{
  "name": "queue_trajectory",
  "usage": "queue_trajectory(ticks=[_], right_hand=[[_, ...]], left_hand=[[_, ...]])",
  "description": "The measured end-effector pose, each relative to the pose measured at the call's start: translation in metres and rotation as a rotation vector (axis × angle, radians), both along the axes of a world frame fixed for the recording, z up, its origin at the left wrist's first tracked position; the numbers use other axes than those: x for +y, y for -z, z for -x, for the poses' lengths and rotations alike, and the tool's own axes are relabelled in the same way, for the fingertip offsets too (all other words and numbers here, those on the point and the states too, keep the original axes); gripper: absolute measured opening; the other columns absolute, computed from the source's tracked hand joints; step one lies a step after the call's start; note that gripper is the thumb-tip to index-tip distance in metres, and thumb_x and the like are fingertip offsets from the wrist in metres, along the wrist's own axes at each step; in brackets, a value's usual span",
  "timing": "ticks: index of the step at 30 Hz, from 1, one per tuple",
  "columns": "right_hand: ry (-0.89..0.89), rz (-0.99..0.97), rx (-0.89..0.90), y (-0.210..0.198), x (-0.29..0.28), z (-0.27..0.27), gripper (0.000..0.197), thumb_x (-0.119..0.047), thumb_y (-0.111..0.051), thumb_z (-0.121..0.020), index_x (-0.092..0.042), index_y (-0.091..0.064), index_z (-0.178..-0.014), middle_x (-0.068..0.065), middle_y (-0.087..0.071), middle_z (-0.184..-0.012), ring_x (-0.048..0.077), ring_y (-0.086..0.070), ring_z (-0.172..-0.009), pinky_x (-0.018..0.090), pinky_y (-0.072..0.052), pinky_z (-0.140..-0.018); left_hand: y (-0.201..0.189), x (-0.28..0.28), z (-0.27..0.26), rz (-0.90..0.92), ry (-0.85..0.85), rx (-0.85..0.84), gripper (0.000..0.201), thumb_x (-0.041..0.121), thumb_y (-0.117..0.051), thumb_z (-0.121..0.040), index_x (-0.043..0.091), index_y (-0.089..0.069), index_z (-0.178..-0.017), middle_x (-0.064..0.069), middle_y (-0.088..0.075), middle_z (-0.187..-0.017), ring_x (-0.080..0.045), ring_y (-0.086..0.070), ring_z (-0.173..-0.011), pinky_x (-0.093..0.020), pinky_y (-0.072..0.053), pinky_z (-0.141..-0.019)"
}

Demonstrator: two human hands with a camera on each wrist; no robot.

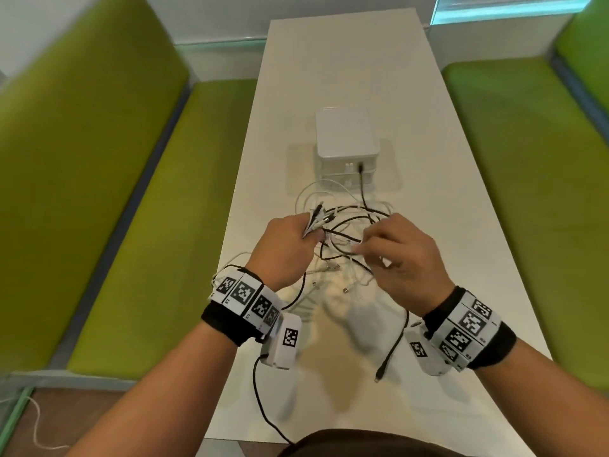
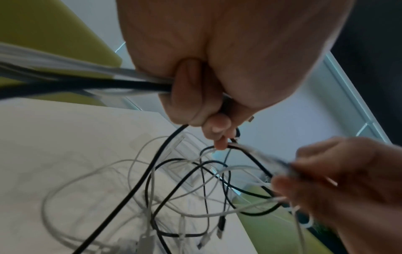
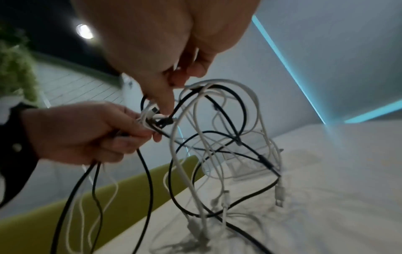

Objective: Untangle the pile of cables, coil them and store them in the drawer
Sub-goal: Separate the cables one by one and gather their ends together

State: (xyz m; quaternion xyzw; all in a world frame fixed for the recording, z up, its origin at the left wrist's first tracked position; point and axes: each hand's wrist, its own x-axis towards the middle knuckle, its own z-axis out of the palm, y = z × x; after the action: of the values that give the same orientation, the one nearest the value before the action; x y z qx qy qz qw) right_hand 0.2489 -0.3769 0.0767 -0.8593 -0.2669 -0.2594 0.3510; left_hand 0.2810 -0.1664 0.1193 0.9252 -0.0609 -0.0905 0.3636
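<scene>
A tangle of black and white cables [image 1: 346, 239] hangs between my hands above the white table [image 1: 428, 209], with its lower loops and plugs resting on the tabletop. My left hand [image 1: 309, 234] grips a bundle of cable ends [image 1: 318, 217], and the fist shows closed around black and white cords [image 2: 152, 86]. My right hand [image 1: 365, 247] pinches a white strand [image 3: 217, 82] at the top of the loops, close to the left hand [image 3: 87, 132]. Behind the tangle stands a small white drawer unit [image 1: 347, 140], with a black cable end [image 1: 361, 168] against its front.
Green padded benches [image 1: 148, 225] [image 1: 527, 192] run along both long sides of the narrow table. A loose black cable end [image 1: 382, 367] lies near my right wrist. A black cord [image 1: 263, 407] trails off the near table edge.
</scene>
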Motion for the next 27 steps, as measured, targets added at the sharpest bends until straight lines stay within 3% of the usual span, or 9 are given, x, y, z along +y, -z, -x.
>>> queue_trajectory(ticks=[5,8,11,15,17,20,23,25,27], right_hand=[[-0.173,0.554,0.319,0.012,-0.003,0.001,0.022,0.0,-0.061,-0.065,-0.021,-0.067,-0.069,-0.005,-0.061,-0.078,0.022,-0.049,-0.078,0.038,-0.048,-0.064],[0.042,0.6,0.643,-0.005,-0.003,-0.002,0.021,-0.028,-0.051,-0.071,-0.016,-0.067,-0.063,0.0,-0.062,-0.069,0.022,-0.058,-0.074,0.04,-0.054,-0.065],[0.33,0.553,0.652,-0.017,-0.008,-0.015,0.051,-0.054,-0.061,-0.082,-0.013,-0.052,-0.054,0.003,-0.054,-0.056,0.026,-0.058,-0.061,0.034,-0.049,-0.057],[0.388,0.526,0.501,-0.015,-0.013,-0.021,0.02,-0.039,-0.071,-0.084,-0.028,-0.056,-0.09,-0.004,-0.053,-0.085,0.027,-0.058,-0.085,0.036,-0.04,-0.071],[0.442,0.59,0.594,-0.013,-0.021,-0.021,0.024,-0.048,-0.065,-0.088,-0.04,-0.059,-0.109,-0.004,-0.06,-0.1,0.028,-0.057,-0.099,0.042,-0.04,-0.083],[0.514,0.734,0.622,-0.012,-0.03,-0.021,0.04,-0.062,-0.064,-0.084,-0.046,-0.059,-0.119,-0.003,-0.058,-0.117,0.028,-0.05,-0.112,0.047,-0.038,-0.091],[0.234,0.428,0.484,-0.023,-0.016,-0.017,0.051,-0.055,-0.073,-0.081,-0.036,-0.061,-0.127,-0.006,-0.058,-0.122,0.02,-0.05,-0.114,0.039,-0.042,-0.095],[-0.037,0.144,0.526,-0.024,0.0,-0.012,0.037,-0.038,-0.076,-0.087,-0.032,-0.067,-0.123,-0.014,-0.064,-0.111,0.007,-0.055,-0.105,0.022,-0.043,-0.093],[-0.101,0.026,0.666,-0.017,0.01,-0.008,0.013,-0.032,-0.072,-0.092,-0.029,-0.071,-0.105,-0.015,-0.069,-0.087,0.006,-0.062,-0.087,0.02,-0.048,-0.081]], left_hand=[[-0.005,-0.001,-0.002,0.067,-0.012,-0.088,0.015,0.027,-0.063,-0.096,0.017,-0.069,-0.088,0.006,-0.057,-0.062,-0.007,-0.047,-0.054,-0.023,-0.033,-0.052],[-0.001,-0.006,0.003,0.088,0.009,-0.056,0.012,0.028,-0.064,-0.095,0.02,-0.073,-0.095,0.005,-0.066,-0.069,-0.009,-0.054,-0.059,-0.025,-0.042,-0.058],[0.0,-0.005,0.008,0.177,-0.052,-0.065,0.01,0.027,-0.063,-0.095,0.024,-0.073,-0.092,0.012,-0.065,-0.062,-0.007,-0.059,-0.06,-0.021,-0.045,-0.058],[-0.011,-0.001,0.009,0.267,-0.096,-0.071,0.014,0.021,-0.062,-0.094,0.024,-0.07,-0.083,0.004,-0.071,-0.066,-0.017,-0.066,-0.072,-0.032,-0.051,-0.07],[-0.016,0.008,0.007,0.331,-0.137,-0.094,0.018,0.018,-0.062,-0.093,0.024,-0.07,-0.078,0.004,-0.074,-0.073,-0.022,-0.068,-0.083,-0.04,-0.052,-0.085],[-0.016,0.017,0.005,0.32,-0.112,-0.048,0.016,0.016,-0.065,-0.092,0.024,-0.074,-0.081,0.01,-0.076,-0.081,-0.008,-0.069,-0.092,-0.039,-0.051,-0.096],[-0.011,0.014,0.007,0.284,-0.053,-0.017,0.016,0.019,-0.067,-0.093,0.025,-0.077,-0.083,0.014,-0.077,-0.088,-0.003,-0.068,-0.097,-0.037,-0.05,-0.099],[-0.011,0.01,0.008,0.314,-0.037,-0.033,0.014,0.018,-0.069,-0.092,0.024,-0.078,-0.085,0.013,-0.077,-0.092,-0.003,-0.069,-0.097,-0.034,-0.052,-0.096],[-0.012,0.012,0.006,0.37,-0.09,-0.087,0.011,0.017,-0.071,-0.091,0.024,-0.078,-0.087,0.011,-0.076,-0.084,-0.005,-0.069,-0.084,-0.031,-0.055,-0.082]])
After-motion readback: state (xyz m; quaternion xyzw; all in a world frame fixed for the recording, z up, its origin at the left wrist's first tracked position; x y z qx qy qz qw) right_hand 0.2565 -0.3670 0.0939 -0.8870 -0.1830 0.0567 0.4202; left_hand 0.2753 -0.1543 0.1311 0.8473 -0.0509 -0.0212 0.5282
